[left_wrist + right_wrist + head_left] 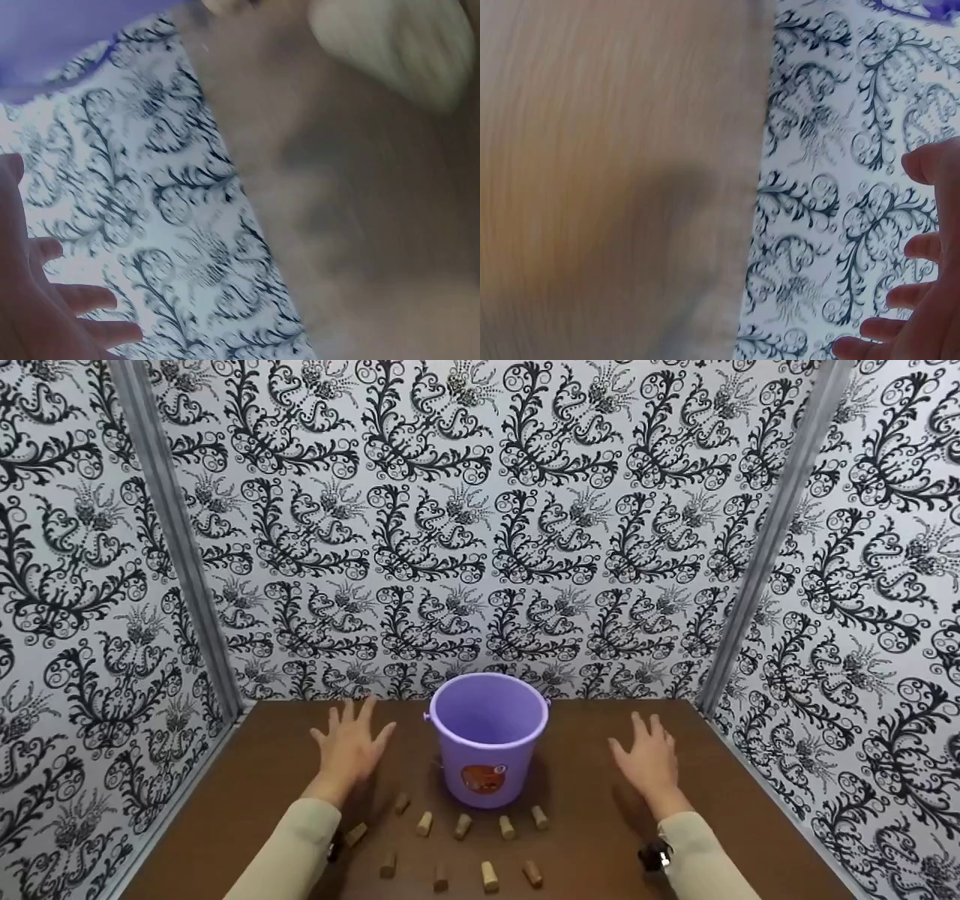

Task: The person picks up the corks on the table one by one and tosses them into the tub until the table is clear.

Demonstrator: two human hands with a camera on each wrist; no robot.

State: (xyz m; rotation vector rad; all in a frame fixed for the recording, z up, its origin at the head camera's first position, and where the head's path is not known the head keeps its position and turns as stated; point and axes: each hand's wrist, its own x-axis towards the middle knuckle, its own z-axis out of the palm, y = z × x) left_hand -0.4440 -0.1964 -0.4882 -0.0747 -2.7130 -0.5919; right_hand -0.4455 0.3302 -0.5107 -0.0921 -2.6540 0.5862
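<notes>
A purple bucket with an orange label stands upright near the back middle of the brown table. Several tapered corks lie scattered in front of it, some pale, some darker brown. To the bucket's left, my left hand is held with fingers spread, holding nothing. One pale cork lies beside my left sleeve. On the bucket's other side my right hand reaches forward, fingers extended and nothing in it. In the left wrist view a blurred pale cork looms large at the top right.
The wooden table ends at walls covered in black-and-white scroll pattern. Grey posts mark the two back corners. A dark strap device sits at my right wrist.
</notes>
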